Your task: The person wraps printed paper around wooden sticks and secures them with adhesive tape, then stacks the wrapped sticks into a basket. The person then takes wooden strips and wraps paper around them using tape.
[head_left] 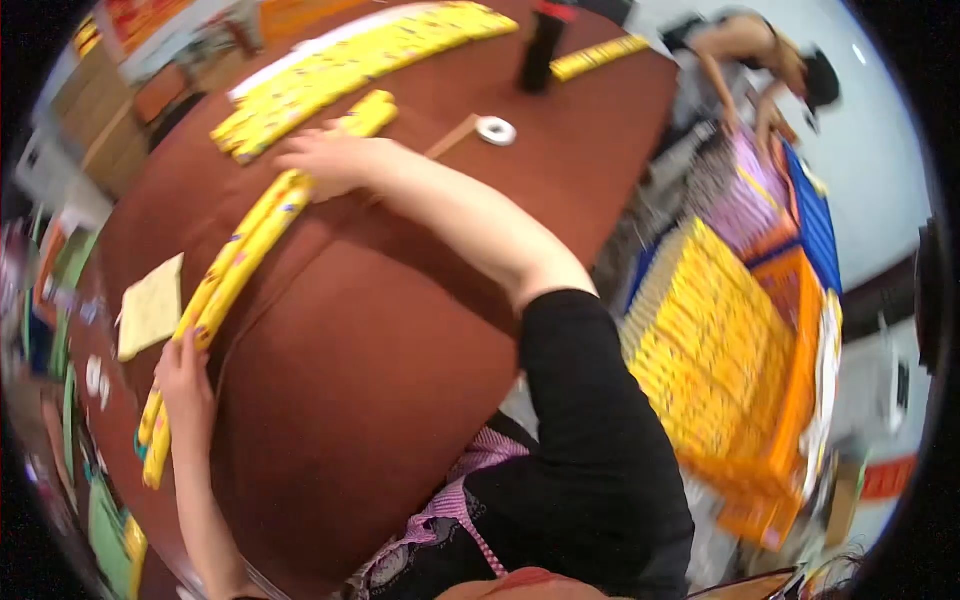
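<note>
Two long, slim yellow rolls [245, 245] with small printed marks lie side by side, slanting across the brown table. My left hand [186, 385] is closed around their near end, with the thumb on top. Toward the far end my right hand [335, 163] is wrapped over the same rolls, hiding their middle; a yellow end sticks out beyond it. Just past my right hand a row of similar yellow rolls [360, 60] lies at the table's far side. A white tape roll [496, 131] with a brown strip rests to the right of my right hand.
On the brown table [390, 370] are a cream paper pad [152, 308], a black bottle [545, 48] and another yellow roll [600, 57]. At right stands an orange crate [790, 400] packed with yellow rolls [705, 345]. A person [745, 60] bends over crates behind it.
</note>
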### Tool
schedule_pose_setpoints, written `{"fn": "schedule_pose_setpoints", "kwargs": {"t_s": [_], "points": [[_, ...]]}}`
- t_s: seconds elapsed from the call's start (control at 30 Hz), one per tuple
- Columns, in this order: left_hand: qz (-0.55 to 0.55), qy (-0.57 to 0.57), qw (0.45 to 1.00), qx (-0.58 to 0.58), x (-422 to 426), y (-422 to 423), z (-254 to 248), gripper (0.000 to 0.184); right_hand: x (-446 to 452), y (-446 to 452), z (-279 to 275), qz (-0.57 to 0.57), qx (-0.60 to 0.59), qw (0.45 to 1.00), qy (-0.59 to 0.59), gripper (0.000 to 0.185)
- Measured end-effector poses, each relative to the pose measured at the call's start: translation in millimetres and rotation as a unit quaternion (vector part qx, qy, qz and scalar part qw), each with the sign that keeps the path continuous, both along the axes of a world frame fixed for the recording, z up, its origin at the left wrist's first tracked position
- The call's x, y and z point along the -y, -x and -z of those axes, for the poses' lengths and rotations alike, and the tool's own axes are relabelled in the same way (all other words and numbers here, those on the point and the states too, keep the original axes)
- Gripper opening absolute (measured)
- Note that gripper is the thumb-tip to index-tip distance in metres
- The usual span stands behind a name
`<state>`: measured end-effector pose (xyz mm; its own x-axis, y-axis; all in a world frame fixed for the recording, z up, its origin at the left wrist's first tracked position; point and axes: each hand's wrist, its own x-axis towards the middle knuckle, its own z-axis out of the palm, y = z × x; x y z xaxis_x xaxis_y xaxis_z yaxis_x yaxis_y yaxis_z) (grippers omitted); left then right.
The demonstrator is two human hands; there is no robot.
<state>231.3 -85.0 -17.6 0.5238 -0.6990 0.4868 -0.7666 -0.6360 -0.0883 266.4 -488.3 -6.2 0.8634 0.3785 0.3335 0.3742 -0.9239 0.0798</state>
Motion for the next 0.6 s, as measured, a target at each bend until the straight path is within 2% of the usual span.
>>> {"fn": "schedule_pose_setpoints", "kwargs": {"t_s": [0.03,0.07,0.13,0.3,0.37,0.43,0.47,0.53,0.57,0.6], "points": [[0.027,0.008,0.999,-0.019,1,-7,6,0.042,-8,-2,-2,-0.008,-0.008,1.0,0.017,0.07],[-0.007,-0.029,0.999,-0.015,8,-2,5,0.044,-20,-3,-8,-0.014,-0.048,0.999,0.019,0.079],[0.009,-0.065,0.997,0.047,6,-13,21,0.046,-38,-25,-4,-0.047,-0.1,0.994,0.005,0.088],[0.014,-0.093,0.995,0.037,8,-23,21,0.05,-72,-43,-8,-0.059,-0.188,0.979,0.045,0.093],[0.022,-0.094,0.995,0.029,5,-25,16,0.053,-70,-49,-2,-0.052,-0.214,0.975,0.021,0.093],[0.022,-0.107,0.992,0.059,2,-23,3,0.064,-65,-45,-1,-0.042,-0.24,0.97,-0.001,0.092],[0.025,-0.109,0.992,0.058,-5,-25,3,0.064,-64,-38,-2,-0.047,-0.244,0.969,0.015,0.085],[-0.09,-0.151,0.984,-0.033,-31,-34,4,0.074,-64,-27,-5,-0.058,-0.251,0.965,0.048,0.071],[-0.07,-0.152,0.98,-0.104,-42,-36,1,0.076,-62,-26,-3,-0.057,-0.251,0.965,0.045,0.071],[-0.069,-0.155,0.98,-0.105,-40,-34,-1,0.076,-61,-26,0,-0.069,-0.222,0.972,0.04,0.066]]}}
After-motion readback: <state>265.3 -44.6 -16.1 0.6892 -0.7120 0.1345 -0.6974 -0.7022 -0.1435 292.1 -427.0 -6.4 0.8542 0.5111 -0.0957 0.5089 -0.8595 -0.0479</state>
